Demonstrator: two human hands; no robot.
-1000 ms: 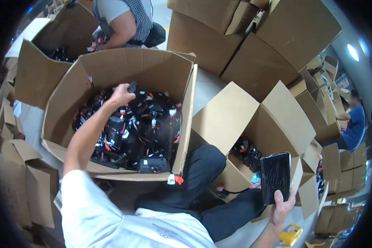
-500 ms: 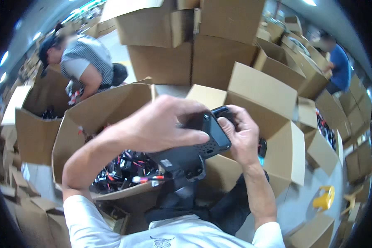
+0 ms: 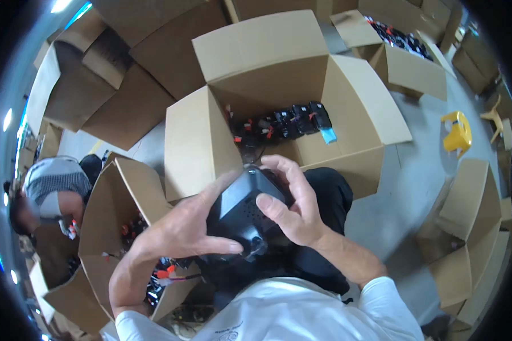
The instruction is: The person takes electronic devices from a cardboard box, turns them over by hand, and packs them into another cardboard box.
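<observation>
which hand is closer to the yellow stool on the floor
Right. The right hand grips the black device on the side toward the yellow stool; the left hand holds its far side.

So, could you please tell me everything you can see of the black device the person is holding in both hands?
The black device is a boxy, matte unit that looks like plastic, with flat faces, rounded edges and a patch of small holes on one face. A round knob-like part sticks out at its lower end. It is held tilted, close under the camera, above the person's dark trousers. The left hand cups its left side with the thumb across the bottom; the right hand wraps over its top and right side.
</observation>
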